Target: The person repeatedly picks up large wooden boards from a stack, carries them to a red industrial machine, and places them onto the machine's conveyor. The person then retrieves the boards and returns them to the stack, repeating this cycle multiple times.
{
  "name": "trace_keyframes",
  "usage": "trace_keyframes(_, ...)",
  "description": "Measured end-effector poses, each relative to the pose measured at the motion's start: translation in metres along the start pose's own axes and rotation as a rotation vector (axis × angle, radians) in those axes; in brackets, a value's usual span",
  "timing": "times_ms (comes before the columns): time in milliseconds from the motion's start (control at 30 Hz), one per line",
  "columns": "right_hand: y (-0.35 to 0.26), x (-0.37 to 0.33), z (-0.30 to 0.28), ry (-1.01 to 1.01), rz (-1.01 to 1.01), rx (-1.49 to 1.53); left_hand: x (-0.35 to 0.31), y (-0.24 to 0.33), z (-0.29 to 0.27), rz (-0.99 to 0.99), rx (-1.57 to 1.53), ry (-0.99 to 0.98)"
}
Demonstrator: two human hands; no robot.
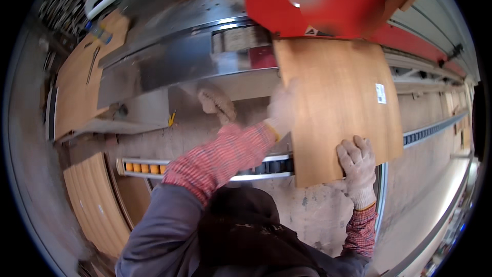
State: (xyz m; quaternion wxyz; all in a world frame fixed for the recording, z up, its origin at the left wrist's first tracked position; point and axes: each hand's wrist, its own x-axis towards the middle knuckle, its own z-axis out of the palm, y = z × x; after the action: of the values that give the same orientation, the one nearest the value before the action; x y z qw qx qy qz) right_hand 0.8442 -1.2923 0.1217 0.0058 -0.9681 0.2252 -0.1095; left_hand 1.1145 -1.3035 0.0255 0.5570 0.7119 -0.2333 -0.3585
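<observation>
A wood-grained board (338, 118) with a small white label extends toward me from beneath the red machine housing (328, 0). Its near part lies over a roller rail. My right hand (357, 166), in a whitish work glove, grips the near edge, fingers bent over the top face. Against the board's left edge is my left hand (282, 107), also gloved; motion smears its fingers, so their hold cannot be made out. Red-and-white knitted sleeves cover both wrists.
A metal machine table (154, 74) runs leftward from the housing. The roller rail (143, 167), with orange rollers at its left end, passes before me. Stacked boards (95, 200) stand at lower left. A bottle (99, 32) lies on another wooden panel (77, 95) at far left.
</observation>
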Motion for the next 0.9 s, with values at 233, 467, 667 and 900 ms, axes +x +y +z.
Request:
trace_keyframes(233,0.033,-0.034,0.028,0.084,-0.002,-0.049,0.007,0.023,0.087,0.085,0.197,-0.29)
trace_keyframes(467,0.084,-0.062,0.01,0.09,0.019,-0.015,-0.125,0.064,-0.091,0.546,0.243,-0.124)
trace_keyframes(667,0.137,-0.11,0.009,0.216,0.106,-0.095,-0.261,-0.047,-0.292,0.75,0.453,0.724)
trace_keyframes(900,0.127,-0.143,0.113,0.272,0.559,0.119,-0.445,-0.215,-0.484,-0.6,0.384,1.106)
